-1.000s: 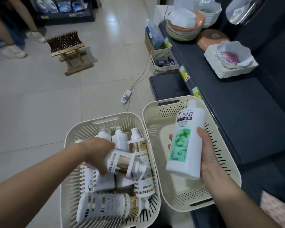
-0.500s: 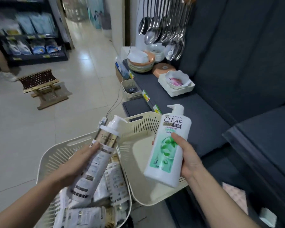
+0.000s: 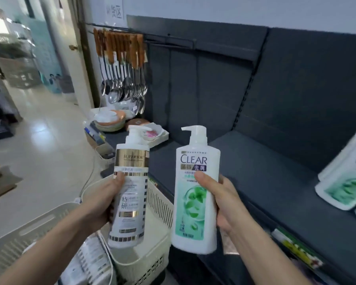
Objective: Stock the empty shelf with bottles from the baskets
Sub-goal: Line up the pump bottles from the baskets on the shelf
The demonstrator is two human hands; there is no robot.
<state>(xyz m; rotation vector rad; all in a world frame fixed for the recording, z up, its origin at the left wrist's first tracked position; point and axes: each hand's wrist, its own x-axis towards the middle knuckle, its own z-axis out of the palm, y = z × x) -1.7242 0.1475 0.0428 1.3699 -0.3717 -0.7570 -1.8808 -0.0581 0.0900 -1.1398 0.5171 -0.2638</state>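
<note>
My left hand (image 3: 100,199) grips a white and gold Superior pump bottle (image 3: 130,194), held upright above the baskets. My right hand (image 3: 224,199) grips a white and green Clear pump bottle (image 3: 195,194), also upright, beside it. Both bottles hang in front of the dark grey shelf (image 3: 265,171). Below them sit two cream baskets: the left basket (image 3: 25,233) holds more white and gold bottles (image 3: 90,262), and the right basket (image 3: 152,249) shows only its pale inside. Clear bottles (image 3: 345,182) lie on the shelf at the far right.
Plates and bowls (image 3: 111,120) and a white tray with a flowered dish (image 3: 154,133) stand at the shelf's far left end. Ladles with wooden handles (image 3: 121,79) hang above them. Price tags (image 3: 296,249) line the shelf's front edge. Tiled floor (image 3: 39,151) spreads to the left.
My left hand picked a white and gold bottle out of the left basket and raised it upright. Both bottles rose, and my view lifted from the baskets to the shelf.
</note>
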